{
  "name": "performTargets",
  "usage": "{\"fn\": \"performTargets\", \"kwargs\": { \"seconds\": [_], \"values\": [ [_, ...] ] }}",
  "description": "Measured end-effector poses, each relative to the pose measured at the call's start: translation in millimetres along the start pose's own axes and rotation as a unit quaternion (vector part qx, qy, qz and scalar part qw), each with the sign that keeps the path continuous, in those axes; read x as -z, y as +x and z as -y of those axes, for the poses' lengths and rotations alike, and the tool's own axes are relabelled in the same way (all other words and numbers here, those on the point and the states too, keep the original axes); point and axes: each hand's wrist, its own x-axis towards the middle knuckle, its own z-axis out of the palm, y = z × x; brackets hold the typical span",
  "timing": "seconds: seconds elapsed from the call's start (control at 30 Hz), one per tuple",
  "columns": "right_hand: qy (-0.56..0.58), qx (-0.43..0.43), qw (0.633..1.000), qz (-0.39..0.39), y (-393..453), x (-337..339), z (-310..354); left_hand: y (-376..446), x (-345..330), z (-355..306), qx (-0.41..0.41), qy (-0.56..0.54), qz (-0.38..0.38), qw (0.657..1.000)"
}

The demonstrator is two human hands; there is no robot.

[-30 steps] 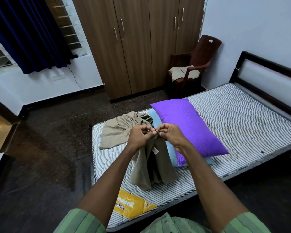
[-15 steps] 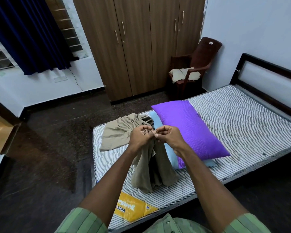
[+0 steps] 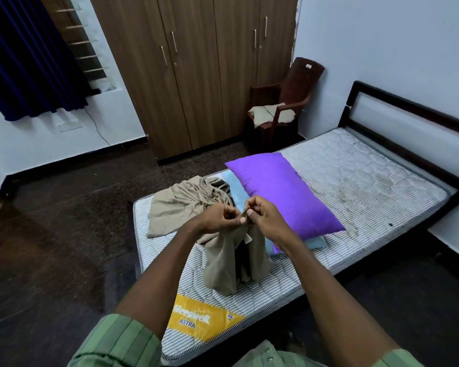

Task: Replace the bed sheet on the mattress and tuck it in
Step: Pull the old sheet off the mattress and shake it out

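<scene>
A beige bed sheet (image 3: 223, 268) hangs bunched from my two hands over the striped bare mattress (image 3: 355, 181). Part of it lies crumpled on the mattress's near left corner. My left hand (image 3: 217, 217) and my right hand (image 3: 268, 217) meet in front of me. Both pinch the same edge of the sheet between thumb and fingers. A small white tag shows on the cloth just below my right hand.
A purple pillow (image 3: 284, 192) lies on a light blue pillow (image 3: 236, 192) in the mattress's middle. A dark bed frame headboard (image 3: 408, 112) stands at right. A brown chair (image 3: 284, 102) holding cloth stands by the wooden wardrobe (image 3: 196, 70). Dark floor lies to the left.
Both hands have kept their pinch on the sheet's edge and worked along it slightly. The camera has tilted a little. The sheet still hangs in the same place.
</scene>
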Motion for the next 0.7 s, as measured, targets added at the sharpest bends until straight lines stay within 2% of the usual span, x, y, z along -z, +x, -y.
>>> {"fn": "performTargets", "kwargs": {
  "seconds": [0.1,0.2,0.3,0.43,0.53,0.6,0.7],
  "values": [
    [-0.037,0.006,0.999,-0.014,-22.9,-0.9,-8.7,-7.8,-13.4,7.7,-0.018,0.014,0.003,1.000],
    [-0.046,-0.020,0.996,-0.078,-49.4,-2.7,-21.1,-14.1,-36.7,12.2,-0.064,0.093,-0.093,0.989],
    [-0.030,-0.047,0.990,-0.132,-70.3,-5.8,-24.3,-24.8,-59.1,7.1,-0.137,0.198,-0.174,0.955],
    [-0.016,-0.066,0.990,-0.122,-92.7,-14.0,-13.9,-41.7,-78.7,-4.9,-0.161,0.255,-0.213,0.929],
    [-0.038,-0.024,0.996,-0.080,-115.2,-8.3,-6.7,-57.7,-91.0,-12.7,-0.129,0.263,-0.177,0.940],
    [-0.064,0.013,0.997,-0.040,-136.1,4.4,-2.9,-68.6,-103.9,-18.8,-0.101,0.241,-0.121,0.958],
    [-0.013,-0.003,0.999,0.038,-178.2,30.5,0.6,-85.8,-140.2,-41.5,-0.082,0.209,-0.019,0.974]
  ]
}}
